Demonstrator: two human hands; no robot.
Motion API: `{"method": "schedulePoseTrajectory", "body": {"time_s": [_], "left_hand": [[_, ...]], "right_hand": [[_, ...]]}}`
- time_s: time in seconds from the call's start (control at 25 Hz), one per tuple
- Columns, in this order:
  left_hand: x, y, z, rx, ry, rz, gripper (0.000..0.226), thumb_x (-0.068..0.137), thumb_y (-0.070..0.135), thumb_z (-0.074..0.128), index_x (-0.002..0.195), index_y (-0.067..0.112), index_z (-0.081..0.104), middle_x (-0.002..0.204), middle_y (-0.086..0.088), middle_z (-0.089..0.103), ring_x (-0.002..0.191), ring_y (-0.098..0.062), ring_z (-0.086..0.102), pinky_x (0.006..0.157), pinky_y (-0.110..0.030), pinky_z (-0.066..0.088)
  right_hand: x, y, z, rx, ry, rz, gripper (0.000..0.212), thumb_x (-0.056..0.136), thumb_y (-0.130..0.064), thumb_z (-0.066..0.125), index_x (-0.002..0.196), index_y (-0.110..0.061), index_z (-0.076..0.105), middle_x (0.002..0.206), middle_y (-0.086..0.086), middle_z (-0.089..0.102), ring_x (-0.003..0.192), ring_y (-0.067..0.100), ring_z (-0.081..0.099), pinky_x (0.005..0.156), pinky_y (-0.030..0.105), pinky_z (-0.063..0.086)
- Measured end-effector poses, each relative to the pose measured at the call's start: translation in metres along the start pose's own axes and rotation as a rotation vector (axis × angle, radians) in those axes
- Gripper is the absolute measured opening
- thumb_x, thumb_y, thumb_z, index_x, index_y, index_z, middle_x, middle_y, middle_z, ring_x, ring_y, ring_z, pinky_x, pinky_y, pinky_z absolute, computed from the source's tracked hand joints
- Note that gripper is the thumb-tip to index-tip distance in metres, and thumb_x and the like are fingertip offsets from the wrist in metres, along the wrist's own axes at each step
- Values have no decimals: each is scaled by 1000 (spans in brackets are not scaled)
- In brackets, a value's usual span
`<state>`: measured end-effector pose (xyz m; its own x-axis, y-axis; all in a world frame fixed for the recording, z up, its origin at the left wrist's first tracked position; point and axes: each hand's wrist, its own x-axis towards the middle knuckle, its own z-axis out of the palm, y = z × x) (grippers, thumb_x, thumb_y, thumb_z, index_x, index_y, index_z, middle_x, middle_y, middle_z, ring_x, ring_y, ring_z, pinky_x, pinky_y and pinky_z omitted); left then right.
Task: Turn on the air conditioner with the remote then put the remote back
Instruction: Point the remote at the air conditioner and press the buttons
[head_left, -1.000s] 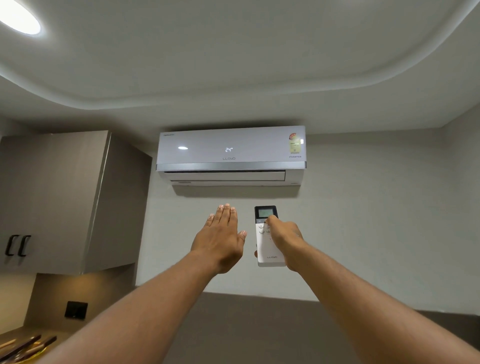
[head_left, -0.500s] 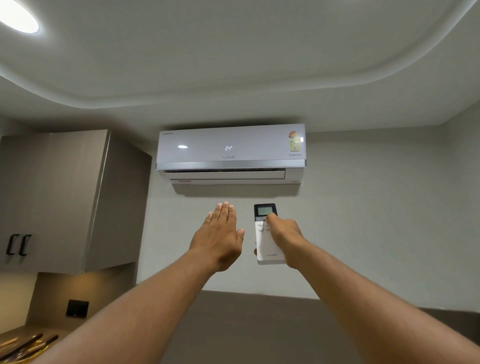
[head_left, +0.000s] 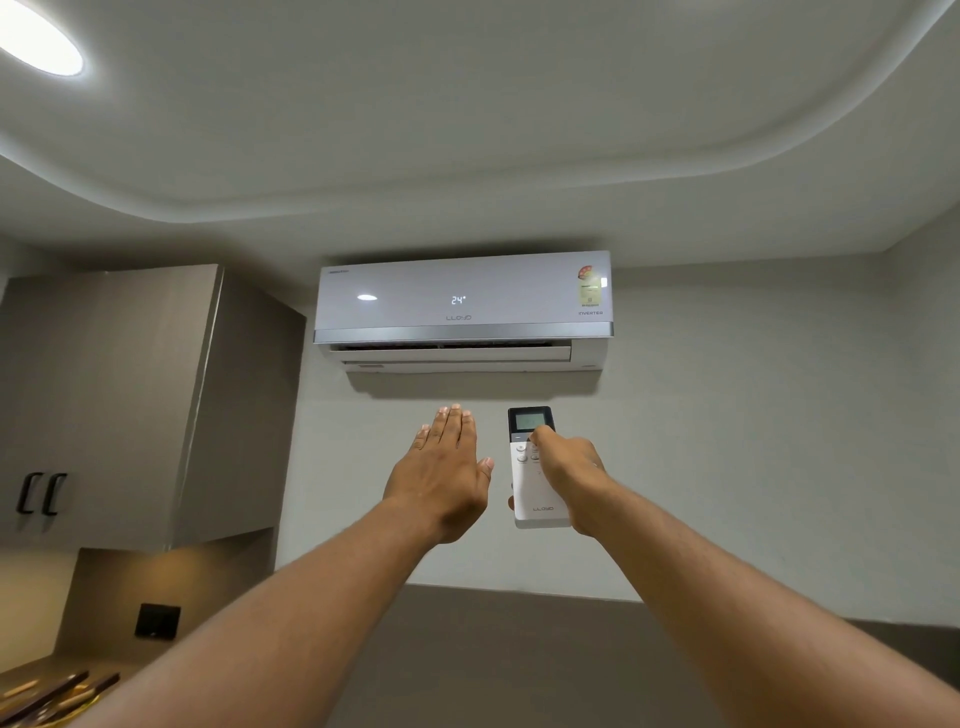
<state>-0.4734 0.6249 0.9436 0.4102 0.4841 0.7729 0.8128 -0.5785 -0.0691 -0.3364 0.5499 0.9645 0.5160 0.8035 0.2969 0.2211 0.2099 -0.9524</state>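
My right hand (head_left: 569, 475) wrapped around remote (head_left: 537, 470), centre frame, thumb on buttons below its small grey screen. Remote slim, white body, dark top, brand lettering near bottom (upright, pointed up). My left hand (head_left: 441, 475) empty, flat, fingers together, just beside remote. Air conditioner (head_left: 462, 309) on wall above, display reads 24, flap open.

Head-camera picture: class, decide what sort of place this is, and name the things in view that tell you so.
Probably a home kitchen. A split air conditioner hangs high on the wall, an upper cabinet with dark handles is mounted to its left, and below that a lit countertop holds what look like utensils.
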Motion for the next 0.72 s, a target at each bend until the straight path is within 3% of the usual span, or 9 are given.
{"method": "schedulePoseTrajectory", "body": {"time_s": [0.12, 0.28, 0.6, 0.72], "left_hand": [[0, 0, -2, 4, 4, 2, 66, 102, 45, 17, 153, 11, -6, 162, -7, -10, 148, -21, -9, 117, -36, -2], [1, -2, -2, 19, 6, 8, 66, 101, 45, 16, 153, 12, -5, 162, -7, -10, 147, -21, -9, 116, -35, -3], [3, -9, -1, 20, 22, 11, 67, 101, 46, 16, 153, 11, -5, 162, -8, -10, 148, -21, -9, 114, -33, -5], [1, -11, -1, 15, 27, 8, 67, 101, 46, 16, 153, 10, -5, 162, -8, -10, 148, -21, -9, 114, -33, -5]], "right_hand": [[0, 0, -1, 0, 2, 4, 33, 98, -34, 49, 113, -10, 66, 118, 23, 77, 110, 46, 76, 105, 53, 59], [-1, -1, -2, 3, 10, 5, 26, 98, -33, 49, 102, -12, 64, 117, 24, 77, 109, 46, 76, 105, 53, 59], [0, -2, 2, 1, 6, 3, 29, 99, -34, 49, 109, -11, 65, 117, 23, 77, 110, 46, 76, 105, 53, 59], [-1, -1, 4, -7, 10, 2, 24, 99, -34, 49, 99, -14, 62, 117, 23, 77, 109, 46, 76, 105, 53, 60]]}}
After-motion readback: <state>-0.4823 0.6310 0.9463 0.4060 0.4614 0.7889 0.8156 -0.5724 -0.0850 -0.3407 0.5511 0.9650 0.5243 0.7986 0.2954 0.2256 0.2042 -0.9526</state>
